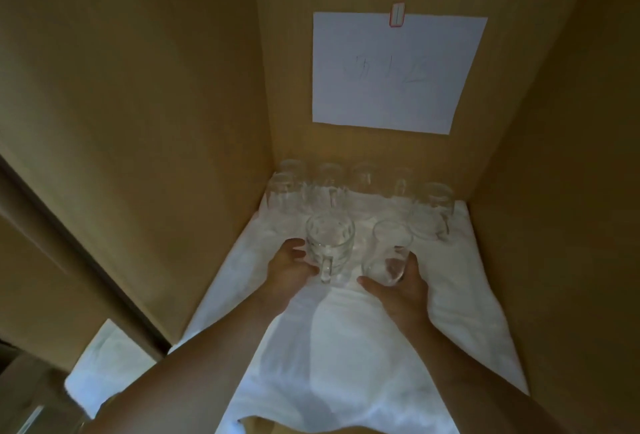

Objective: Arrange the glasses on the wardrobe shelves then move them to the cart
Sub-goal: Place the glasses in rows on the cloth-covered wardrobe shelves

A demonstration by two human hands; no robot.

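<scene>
Reaching in from the lower edge of the frame, two bare forearms cross a rumpled white cloth [346, 347] that covers the wooden wardrobe shelf [252, 421], whose bare front edge shows at the bottom centre. At mid-frame the left hand [289, 269] curls round the left side of a clear dimpled glass mug with a handle [329, 246]; the handle points toward the camera, just right of the thumb. Beside it, the right hand [403, 290] grips the base of a clear plain tumbler [388, 253], thumb below it and fingers wrapped round its right side. The tumbler leans a little to the right; whether either glass touches the cloth I cannot tell. Behind them, against the back wall, a row of clear glasses [329, 188] stands on the cloth, with another clear handled mug [431, 208] at its right end. Higher up, a white paper sheet [398, 70] with faint, unreadable writing hangs from a small clip [397, 13] in the upper centre.
</scene>
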